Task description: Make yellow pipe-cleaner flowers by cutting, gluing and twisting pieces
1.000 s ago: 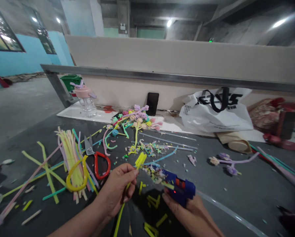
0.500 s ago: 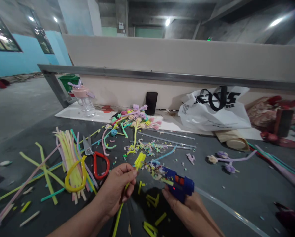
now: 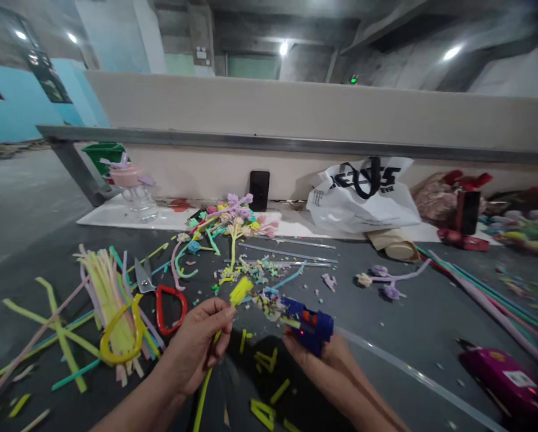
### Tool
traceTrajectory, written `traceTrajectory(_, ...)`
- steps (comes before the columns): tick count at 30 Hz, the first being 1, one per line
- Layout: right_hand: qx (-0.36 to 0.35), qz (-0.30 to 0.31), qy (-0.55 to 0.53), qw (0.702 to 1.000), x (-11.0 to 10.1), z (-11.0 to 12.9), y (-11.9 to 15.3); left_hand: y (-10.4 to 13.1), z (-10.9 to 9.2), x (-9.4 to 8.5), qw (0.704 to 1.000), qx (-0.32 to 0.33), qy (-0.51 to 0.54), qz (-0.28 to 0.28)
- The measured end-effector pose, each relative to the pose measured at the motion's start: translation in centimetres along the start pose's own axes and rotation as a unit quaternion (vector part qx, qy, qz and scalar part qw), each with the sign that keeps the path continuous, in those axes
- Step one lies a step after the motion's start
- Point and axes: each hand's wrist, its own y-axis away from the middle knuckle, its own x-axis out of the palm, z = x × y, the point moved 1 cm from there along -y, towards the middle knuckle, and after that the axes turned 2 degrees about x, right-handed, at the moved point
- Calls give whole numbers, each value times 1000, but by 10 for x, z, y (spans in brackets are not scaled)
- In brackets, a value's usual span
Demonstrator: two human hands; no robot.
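My left hand (image 3: 206, 337) is closed on a yellow pipe-cleaner stem. A yellow bundle of short pieces (image 3: 241, 291) tops the stem, just beyond the fingertips. My right hand (image 3: 325, 360) grips a blue glue gun (image 3: 313, 324) with a red light lit on its side. Its nozzle end, crusted with coloured scraps (image 3: 271, 305), points left toward the bundle, apart from it. A long clear glue stick (image 3: 404, 368) trails from the gun's back. Cut yellow pieces (image 3: 265, 360) lie on the dark table between my hands.
Scissors (image 3: 164, 306) with red and yellow handles lie against a pipe-cleaner bundle (image 3: 104, 288) at left. Behind are fluffy flowers (image 3: 237, 210), a phone (image 3: 259, 191), a clear bottle (image 3: 136, 201) and a white bag (image 3: 359, 204). A purple glue gun (image 3: 498, 375) lies at right.
The view has turned right, so the scene sits further left and the purple glue gun shows more fully. Both hands keep their holds, with little change between them.
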Motion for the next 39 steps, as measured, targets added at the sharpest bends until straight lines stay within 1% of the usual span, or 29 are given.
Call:
traceTrajectory(3,26,-27,-63,997,-3,-4,-4,-1,1,-2,1000,11,3,2)
traceTrajectory(5,30,-25,-112,993,-6,-2,-6,-2,2,-2,1000,14,3,9)
traceTrajectory(8,39,-46,-213,975,-13,4,-5,-3,2,-4,1000,22,-1,7)
traceTrajectory(10,42,-62,-295,952,-19,6,-1,-3,1,-7,999,35,0,-14)
traceTrajectory(12,51,-62,-388,918,-27,4,5,-3,0,-9,999,34,-4,-17)
traceTrajectory(14,96,-56,-463,880,-36,-3,14,-3,0,-10,1000,26,-4,-17)
traceTrajectory(15,131,-55,-479,866,-41,-8,19,-2,-1,-10,1000,23,-6,-17)
traceTrajectory(16,168,-59,-480,859,-46,-14,24,-1,-1,-10,1000,21,-7,-17)
traceTrajectory(17,204,-63,-468,857,-50,-20,29,0,-2,-10,1000,22,-8,-16)
traceTrajectory(19,253,-62,-422,868,-59,-30,37,2,-2,-9,1000,27,-11,-10)
traceTrajectory(23,282,-17,-320,904,-77,-40,38,3,-2,-8,999,40,-21,10)
traceTrajectory(27,307,16,-141,941,-97,-38,34,3,-2,-9,999,40,-31,21)
traceTrajectory(30,311,14,28,950,-106,-30,36,3,-2,-9,999,34,-31,30)
traceTrajectory(32,276,-5,129,952,-101,-19,40,4,-1,-8,998,29,-30,39)
traceTrajectory(33,246,-16,168,954,-94,-14,43,5,-1,-7,998,26,-31,46)
traceTrajectory(35,177,-28,220,959,-72,-4,50,7,-1,-5,997,13,-36,69)
traceTrajectory(36,144,-18,233,962,-57,-1,52,8,0,-4,996,3,-39,84)
traceTrajectory(37,97,-1,248,964,-42,1,54,9,0,-4,994,-8,-40,102)
traceTrajectory(38,-9,27,286,958,-27,2,55,9,1,-3,992,-19,-41,119)
traceTrajectory(39,-86,49,310,946,-13,2,55,10,2,-3,990,-30,-40,134)
